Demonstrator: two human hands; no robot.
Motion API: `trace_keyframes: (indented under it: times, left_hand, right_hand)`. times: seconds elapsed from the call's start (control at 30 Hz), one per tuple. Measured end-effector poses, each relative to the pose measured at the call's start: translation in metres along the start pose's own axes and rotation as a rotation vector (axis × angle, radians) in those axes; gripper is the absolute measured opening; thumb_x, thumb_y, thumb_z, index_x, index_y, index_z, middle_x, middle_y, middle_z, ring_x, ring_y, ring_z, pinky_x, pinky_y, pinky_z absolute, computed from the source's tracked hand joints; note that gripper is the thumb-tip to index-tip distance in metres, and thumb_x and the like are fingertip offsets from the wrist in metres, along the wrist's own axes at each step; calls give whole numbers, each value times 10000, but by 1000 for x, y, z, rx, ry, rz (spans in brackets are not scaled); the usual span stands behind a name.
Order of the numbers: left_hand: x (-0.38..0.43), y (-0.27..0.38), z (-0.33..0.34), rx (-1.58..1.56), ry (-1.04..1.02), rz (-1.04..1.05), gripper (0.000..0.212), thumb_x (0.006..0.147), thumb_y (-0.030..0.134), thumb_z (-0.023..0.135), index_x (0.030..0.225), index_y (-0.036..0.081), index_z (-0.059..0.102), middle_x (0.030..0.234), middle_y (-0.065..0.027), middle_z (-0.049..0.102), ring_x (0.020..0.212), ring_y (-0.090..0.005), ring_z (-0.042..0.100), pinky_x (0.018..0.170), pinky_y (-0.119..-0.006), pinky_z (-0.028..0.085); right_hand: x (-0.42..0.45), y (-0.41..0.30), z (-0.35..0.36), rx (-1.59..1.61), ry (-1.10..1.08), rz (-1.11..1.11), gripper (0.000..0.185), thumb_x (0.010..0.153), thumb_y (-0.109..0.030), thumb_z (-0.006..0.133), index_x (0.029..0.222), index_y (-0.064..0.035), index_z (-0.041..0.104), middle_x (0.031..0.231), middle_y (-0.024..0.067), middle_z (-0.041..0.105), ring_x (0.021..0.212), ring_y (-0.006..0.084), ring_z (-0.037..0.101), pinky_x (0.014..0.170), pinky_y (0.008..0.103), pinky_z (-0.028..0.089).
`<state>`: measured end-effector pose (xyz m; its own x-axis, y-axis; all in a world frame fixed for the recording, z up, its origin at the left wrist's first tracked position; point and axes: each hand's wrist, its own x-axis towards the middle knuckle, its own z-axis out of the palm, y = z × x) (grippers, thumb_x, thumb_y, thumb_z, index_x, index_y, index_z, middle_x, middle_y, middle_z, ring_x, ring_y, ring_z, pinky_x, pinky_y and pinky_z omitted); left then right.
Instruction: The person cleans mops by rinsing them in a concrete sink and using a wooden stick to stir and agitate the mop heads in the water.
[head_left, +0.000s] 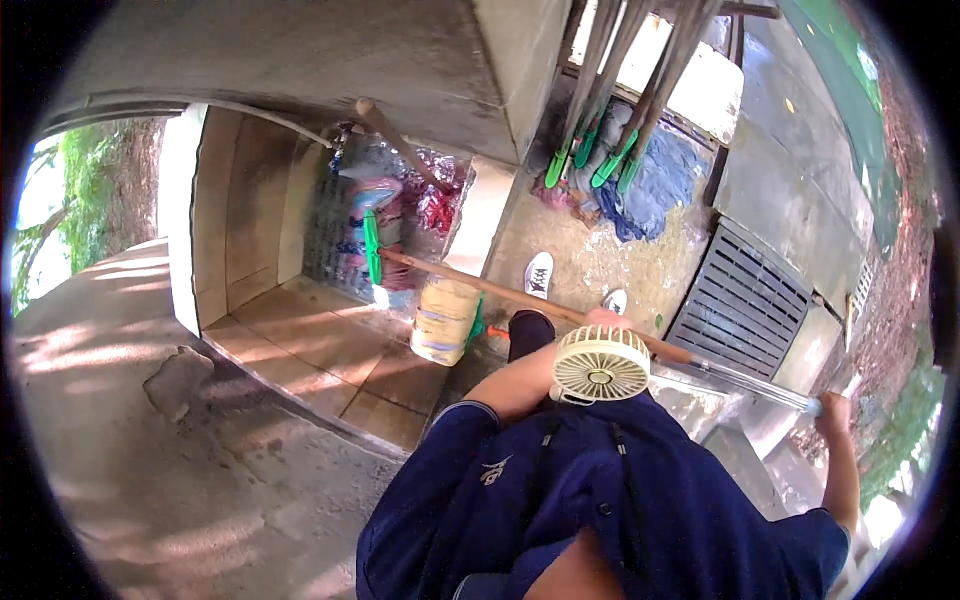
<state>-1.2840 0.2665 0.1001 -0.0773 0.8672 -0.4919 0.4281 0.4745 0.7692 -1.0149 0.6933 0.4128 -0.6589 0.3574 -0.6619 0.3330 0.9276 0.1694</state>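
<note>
A mop's long wooden handle (487, 286) runs across in front of me. My right hand (832, 416) is closed around its far end, beside a metal sleeve (757, 386). My left hand (609, 318) grips the wood further along, partly hidden by a cream portable fan (601, 364) at my chest. At the other end, the mop's green clamp (373, 247) is over a tiled basin (251, 289). Multicoloured cloth strips (382, 229) lie around the clamp, wet. A tap (341, 142) sits above them on the basin's back wall.
Another wooden handle (401, 142) leans in the basin near red cloth (436, 210). A yellowish striped cylinder (442, 315) stands at the basin's edge. Several mops with green clamps (615, 159) rest on blue-grey cloth heads (664, 180). A dark slotted drain grate (739, 296) lies right of my shoes (538, 275).
</note>
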Motion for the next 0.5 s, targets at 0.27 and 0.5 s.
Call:
trace_keyframes:
  times: [0.27,0.5]
  left_hand:
    - [-157,-197,-92,550,337,-763,230,721,277,637,887,117,634,944,-72,617,985,-255,550,856,-424,417]
    - [-215,-131,-124,331,886,-637,264,663,140,662,917,119,593,945,-75,551,974,-288,502,883,-400,383]
  right_hand:
    - [122,-343,-74,70,-201,-264,242,612,-119,611,848,-75,576,759,159,631,744,336,623,651,444,488]
    - [141,-432,-141,273,-84,-628,339,740,-298,624,991,-77,569,811,159,649,753,333,635,693,428,503]
